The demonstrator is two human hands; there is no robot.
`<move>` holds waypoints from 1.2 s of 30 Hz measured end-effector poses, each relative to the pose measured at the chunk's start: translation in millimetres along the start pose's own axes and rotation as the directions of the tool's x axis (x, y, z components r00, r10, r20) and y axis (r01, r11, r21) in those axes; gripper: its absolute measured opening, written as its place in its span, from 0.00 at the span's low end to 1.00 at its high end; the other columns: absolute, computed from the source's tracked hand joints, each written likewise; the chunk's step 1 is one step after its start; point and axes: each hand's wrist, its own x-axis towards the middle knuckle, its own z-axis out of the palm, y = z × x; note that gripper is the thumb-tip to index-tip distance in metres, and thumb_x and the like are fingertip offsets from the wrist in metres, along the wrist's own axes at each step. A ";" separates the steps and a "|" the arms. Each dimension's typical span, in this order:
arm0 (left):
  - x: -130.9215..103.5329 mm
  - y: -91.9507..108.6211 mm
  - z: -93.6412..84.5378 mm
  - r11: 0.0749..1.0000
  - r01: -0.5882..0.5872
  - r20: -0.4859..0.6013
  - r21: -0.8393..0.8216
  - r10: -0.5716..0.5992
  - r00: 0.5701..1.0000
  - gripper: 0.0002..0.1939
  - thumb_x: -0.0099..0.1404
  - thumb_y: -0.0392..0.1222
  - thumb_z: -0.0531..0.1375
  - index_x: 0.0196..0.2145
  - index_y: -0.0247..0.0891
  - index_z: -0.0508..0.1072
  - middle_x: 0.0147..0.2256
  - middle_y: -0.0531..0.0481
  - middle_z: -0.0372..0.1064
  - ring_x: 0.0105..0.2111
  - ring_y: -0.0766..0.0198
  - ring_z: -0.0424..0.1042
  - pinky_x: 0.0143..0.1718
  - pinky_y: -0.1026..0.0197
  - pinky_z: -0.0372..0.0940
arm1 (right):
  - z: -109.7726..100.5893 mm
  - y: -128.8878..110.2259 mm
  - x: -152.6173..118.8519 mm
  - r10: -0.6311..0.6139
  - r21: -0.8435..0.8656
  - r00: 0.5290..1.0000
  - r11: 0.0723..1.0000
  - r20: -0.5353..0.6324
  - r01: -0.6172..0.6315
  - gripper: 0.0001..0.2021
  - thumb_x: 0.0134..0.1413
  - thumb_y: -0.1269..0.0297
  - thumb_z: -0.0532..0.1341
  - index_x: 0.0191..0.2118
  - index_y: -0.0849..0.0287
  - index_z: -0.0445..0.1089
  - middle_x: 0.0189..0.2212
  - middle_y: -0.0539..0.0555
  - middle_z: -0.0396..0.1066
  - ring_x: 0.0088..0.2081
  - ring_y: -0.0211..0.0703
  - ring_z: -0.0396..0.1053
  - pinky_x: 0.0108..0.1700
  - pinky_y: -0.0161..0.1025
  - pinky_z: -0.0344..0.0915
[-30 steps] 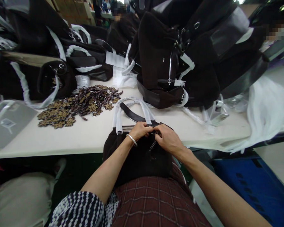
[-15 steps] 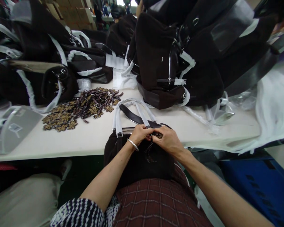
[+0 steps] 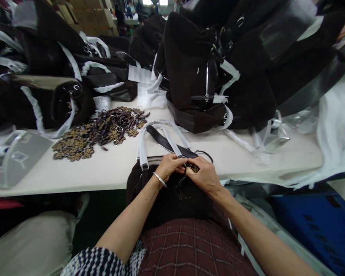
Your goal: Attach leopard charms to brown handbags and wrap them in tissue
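Note:
A dark brown handbag (image 3: 166,203) rests against my lap at the table's front edge, its white-wrapped handles (image 3: 143,147) standing up and a black strap (image 3: 161,138) lying between them. My left hand (image 3: 170,167), with a silver bangle at the wrist, pinches at the strap's lower end near a ring. My right hand (image 3: 204,174) is closed on a gold-and-brown charm (image 3: 193,167) beside it. A beaded string (image 3: 181,181) hangs from the charm over the bag's front. The fingertips touch, and the small part between them is hidden.
A pile of similar charms (image 3: 103,132) lies on the white table (image 3: 109,174). Brown bags (image 3: 189,73) are heaped behind. At the left stands a grey plastic holder (image 3: 20,157); a blue crate (image 3: 316,230) is at the lower right. Someone's light-clothed leg (image 3: 37,245) shows at lower left.
Both hands have shifted very slightly, still together at the charm. A thin black cord loop now shows more clearly beyond my right hand. The view has moved a little.

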 end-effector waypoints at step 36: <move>-6.9 -13.4 -14.5 0.965 -0.253 0.132 -0.068 0.260 0.957 0.17 0.53 0.39 0.67 0.40 0.34 0.71 0.33 0.51 0.73 0.30 0.66 0.73 0.36 0.64 0.69 | -12.9 14.7 30.6 -0.164 -0.052 0.948 0.981 0.274 0.185 0.06 0.47 0.68 0.63 0.34 0.60 0.76 0.27 0.52 0.73 0.29 0.39 0.67 0.35 0.35 0.60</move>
